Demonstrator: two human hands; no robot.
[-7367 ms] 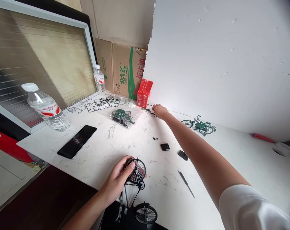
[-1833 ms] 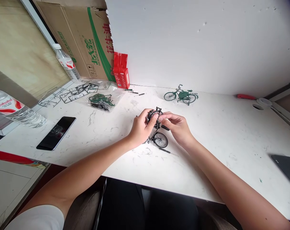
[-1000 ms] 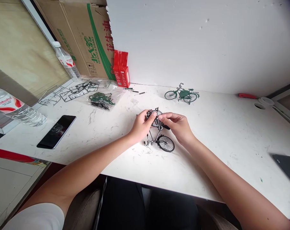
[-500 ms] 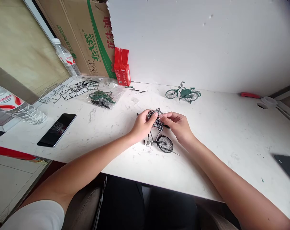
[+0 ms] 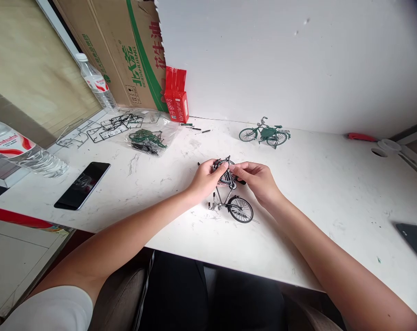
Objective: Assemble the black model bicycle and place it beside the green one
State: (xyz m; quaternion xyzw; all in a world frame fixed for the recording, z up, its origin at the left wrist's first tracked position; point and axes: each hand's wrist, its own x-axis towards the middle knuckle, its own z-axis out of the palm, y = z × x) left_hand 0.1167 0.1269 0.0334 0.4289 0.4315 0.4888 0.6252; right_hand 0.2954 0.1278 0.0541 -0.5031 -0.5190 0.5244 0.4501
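A small black model bicycle [image 5: 240, 209] is held between my hands above the white table, one wheel toward me and the other wheel between my fingers. My left hand [image 5: 206, 180] is closed on the far wheel, its thumb pressed on the spokes. The fingers of my right hand [image 5: 258, 180] pinch at the right side of that same wheel, near its hub. Whether they hold a small separate part there is hidden. The handlebar end [image 5: 214, 204] hangs toward me on the left.
A green model bicycle [image 5: 264, 133] stands at the back. On the left are a phone [image 5: 82, 185], water bottles [image 5: 25, 149], a plastic bag of green and black parts [image 5: 148, 141] and black part frames [image 5: 108, 130]. A red packet [image 5: 176, 95] leans by the cardboard box [image 5: 139, 55].
The near wheel of the black model bicycle has swung slightly to the right and toward me. Both hands keep almost the same place and grip.
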